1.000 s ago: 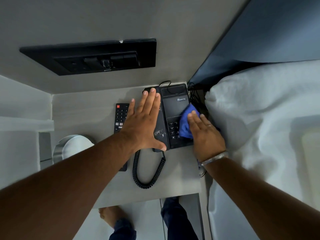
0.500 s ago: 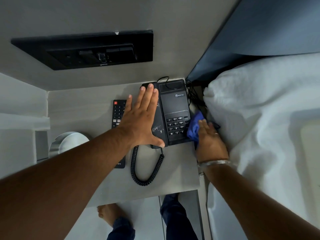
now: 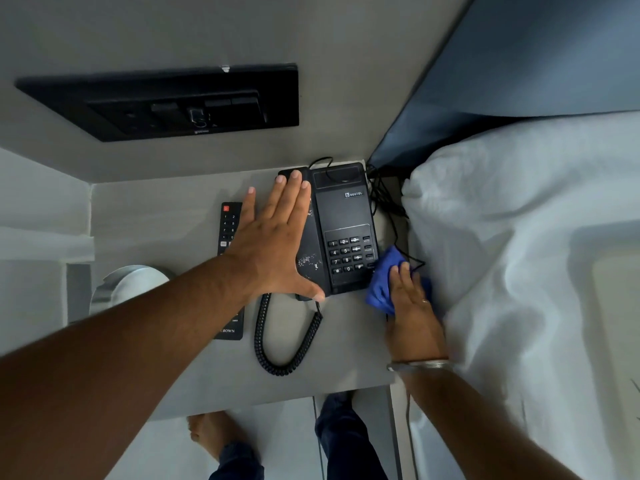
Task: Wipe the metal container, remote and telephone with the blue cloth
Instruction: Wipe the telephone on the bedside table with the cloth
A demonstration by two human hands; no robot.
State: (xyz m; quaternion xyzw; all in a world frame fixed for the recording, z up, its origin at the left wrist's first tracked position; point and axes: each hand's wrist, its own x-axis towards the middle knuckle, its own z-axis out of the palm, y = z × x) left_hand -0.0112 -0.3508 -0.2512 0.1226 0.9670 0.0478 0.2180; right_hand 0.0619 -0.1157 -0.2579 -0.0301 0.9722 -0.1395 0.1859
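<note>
Phone wipe, R side of set – L steadies, R works cloth.

Near: coiled cord loops at 6 o'clock of telephone. R hand, fingers flat and together, presses blue cloth on phone's 4 o'clock corner by keypad, tight to bed. L hand wide open, palm flat on handset, holds nothing. Remote at 9 o'clock of phone, partly under L forearm; metal container at 8 o'clock, bench edge. Risks, my read: cloth snags thin wires at 3 o'clock and drags phone; keypad wipe presses keys; L forearm sweeps remote off bench.
</note>
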